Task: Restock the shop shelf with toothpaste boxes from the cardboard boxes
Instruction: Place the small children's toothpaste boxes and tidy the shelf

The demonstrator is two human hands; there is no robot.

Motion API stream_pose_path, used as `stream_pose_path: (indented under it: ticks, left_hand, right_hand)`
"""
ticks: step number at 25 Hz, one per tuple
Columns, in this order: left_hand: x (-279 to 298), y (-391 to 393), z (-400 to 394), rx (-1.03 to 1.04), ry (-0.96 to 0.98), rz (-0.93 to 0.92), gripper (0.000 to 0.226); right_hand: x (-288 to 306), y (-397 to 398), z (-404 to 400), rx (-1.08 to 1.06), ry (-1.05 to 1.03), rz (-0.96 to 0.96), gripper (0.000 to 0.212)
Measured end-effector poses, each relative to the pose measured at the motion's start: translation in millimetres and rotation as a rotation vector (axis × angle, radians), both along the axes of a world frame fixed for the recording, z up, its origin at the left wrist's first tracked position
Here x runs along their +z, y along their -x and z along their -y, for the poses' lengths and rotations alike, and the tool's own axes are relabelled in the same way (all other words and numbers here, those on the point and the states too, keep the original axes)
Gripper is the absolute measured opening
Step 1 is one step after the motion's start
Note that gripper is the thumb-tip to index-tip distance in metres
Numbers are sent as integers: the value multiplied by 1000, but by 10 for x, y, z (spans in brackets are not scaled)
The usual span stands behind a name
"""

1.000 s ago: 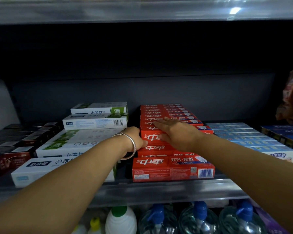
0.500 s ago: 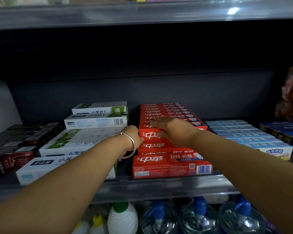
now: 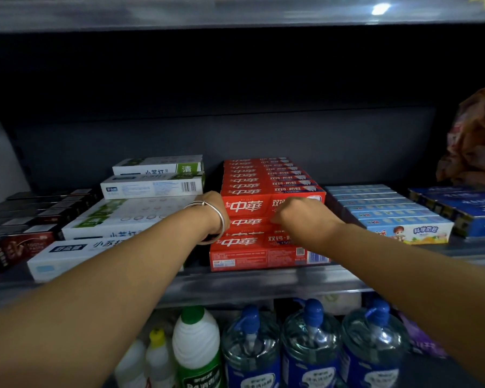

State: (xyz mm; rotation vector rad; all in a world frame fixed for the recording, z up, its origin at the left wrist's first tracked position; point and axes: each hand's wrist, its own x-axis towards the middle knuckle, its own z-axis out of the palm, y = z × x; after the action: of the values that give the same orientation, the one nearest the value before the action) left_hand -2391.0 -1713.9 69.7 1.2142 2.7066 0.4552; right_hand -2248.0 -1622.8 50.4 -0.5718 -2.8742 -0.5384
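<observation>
While shelved, red toothpaste boxes [image 3: 266,191] lie under both hands: left hand [image 3: 212,211], right hand [image 3: 300,217].

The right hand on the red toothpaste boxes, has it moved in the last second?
Yes. The right hand has drawn back toward the shelf's front edge along the red toothpaste boxes, and its fingers, flat before, now curl downward.

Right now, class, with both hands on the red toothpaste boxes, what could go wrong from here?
1. The red toothpaste boxes are stacked in stepped layers; a push from the right hand could slide the upper ones backward out of line.
2. The left hand is squeezed beside the white and green boxes, so it may nudge that loose stack askew.
</observation>
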Motion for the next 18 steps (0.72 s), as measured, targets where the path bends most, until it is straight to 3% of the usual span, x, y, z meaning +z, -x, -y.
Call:
stream_pose_path:
  ticks: [4, 7, 13, 18]
  left_hand:
    - [11, -33, 12, 8, -1, -13, 25]
    - [63, -81, 96, -39, 66, -34, 15]
    - [80, -199, 247, -132, 227, -115, 38]
    - [64, -200, 350, -118, 236, -116, 42]
  right_hand:
    - [6, 25, 5, -21, 34, -33, 32]
    - [32, 18, 56, 50, 209, -62, 18]
    - [162, 75, 190, -43, 383, 207, 43]
    - [159, 102, 293, -110, 322, 206, 62]
